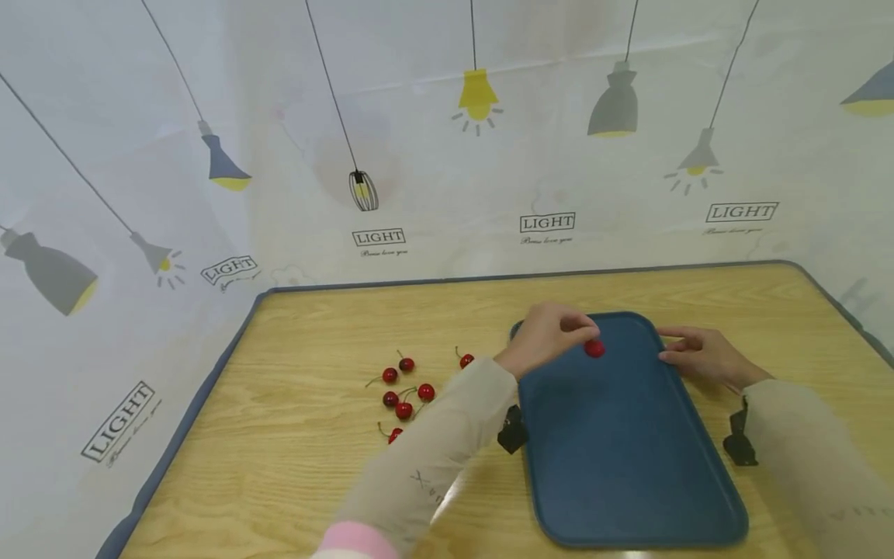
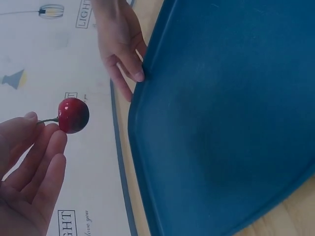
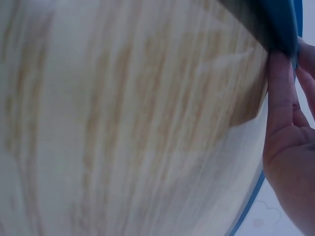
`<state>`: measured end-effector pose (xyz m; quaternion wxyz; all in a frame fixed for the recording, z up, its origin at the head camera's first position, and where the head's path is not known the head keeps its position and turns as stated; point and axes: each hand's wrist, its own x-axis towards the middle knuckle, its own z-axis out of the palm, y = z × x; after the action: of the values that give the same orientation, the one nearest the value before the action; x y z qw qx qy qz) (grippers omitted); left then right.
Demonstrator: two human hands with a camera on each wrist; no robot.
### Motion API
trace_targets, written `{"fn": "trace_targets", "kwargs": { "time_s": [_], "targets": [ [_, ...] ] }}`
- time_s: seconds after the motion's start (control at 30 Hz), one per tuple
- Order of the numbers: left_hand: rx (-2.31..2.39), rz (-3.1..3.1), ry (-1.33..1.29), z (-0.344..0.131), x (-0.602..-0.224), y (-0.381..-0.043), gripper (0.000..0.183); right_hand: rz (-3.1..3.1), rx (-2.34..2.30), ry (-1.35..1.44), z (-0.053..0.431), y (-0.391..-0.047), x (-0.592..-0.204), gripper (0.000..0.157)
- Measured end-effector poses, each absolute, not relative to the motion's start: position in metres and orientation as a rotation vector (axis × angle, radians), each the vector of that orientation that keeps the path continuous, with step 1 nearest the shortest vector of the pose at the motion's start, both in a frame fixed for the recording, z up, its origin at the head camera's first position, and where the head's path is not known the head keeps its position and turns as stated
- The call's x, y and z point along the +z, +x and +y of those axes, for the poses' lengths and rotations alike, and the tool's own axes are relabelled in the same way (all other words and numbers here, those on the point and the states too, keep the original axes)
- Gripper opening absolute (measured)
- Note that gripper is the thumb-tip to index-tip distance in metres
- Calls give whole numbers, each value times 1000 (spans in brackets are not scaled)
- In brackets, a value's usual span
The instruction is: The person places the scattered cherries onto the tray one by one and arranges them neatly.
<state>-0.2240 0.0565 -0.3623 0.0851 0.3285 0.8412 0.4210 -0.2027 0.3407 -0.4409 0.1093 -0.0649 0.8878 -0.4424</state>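
Left hand (image 1: 547, 335) pinches a cherry (image 2: 74, 115) by its stem (image 2: 47, 120), thumb against finger, other fingers loosely extended. Stem about upright, fruit hanging below the grip. Key relation: held cherry vs. tray (image 1: 625, 466). In head view fruit overlaps the far part of the tray, right of its midline if anything, in the air; exact height above tray floor can't be told. Tray's long axis runs near to far, slightly slanted, near end more to the right.

Right hand (image 1: 711, 359) is on the tray's right side by the far corner, thumb and fingertips against the rim, no visible wrap round it; holds no fruit. Held cherry sits between the two hands, right under the left one, a bit apart from the right.

Loose cherries (image 1: 426, 392) lie on the tabletop (image 1: 314, 326) left of the tray, a couple partly hidden by the left sleeve (image 1: 433, 442). Left hand is the nearer one to them; right is across the tray.
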Motion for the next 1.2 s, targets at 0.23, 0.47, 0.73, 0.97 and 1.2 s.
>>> {"fn": "trace_targets", "kwargs": {
  "time_s": [0.23, 0.47, 0.73, 0.97, 1.2],
  "targets": [
    [1244, 2489, 958, 73, -372, -222, 15, 2617, -1295, -171, 339, -202, -438, 59],
    [1144, 2534, 874, 90, -382, -220, 14, 2619, -1285, -179, 339, -203, -439, 59],
    [1141, 2561, 814, 109, -391, -219, 15, 2633, -1281, -184, 339, -203, -439, 57],
    [1191, 2569, 740, 117, -408, -223, 16, 2626, -1323, -208, 340, -203, -440, 56],
    [1226, 2591, 661, 123, -424, -228, 14, 2591, -1373, -211, 341, -203, -440, 56]
  ]
}}
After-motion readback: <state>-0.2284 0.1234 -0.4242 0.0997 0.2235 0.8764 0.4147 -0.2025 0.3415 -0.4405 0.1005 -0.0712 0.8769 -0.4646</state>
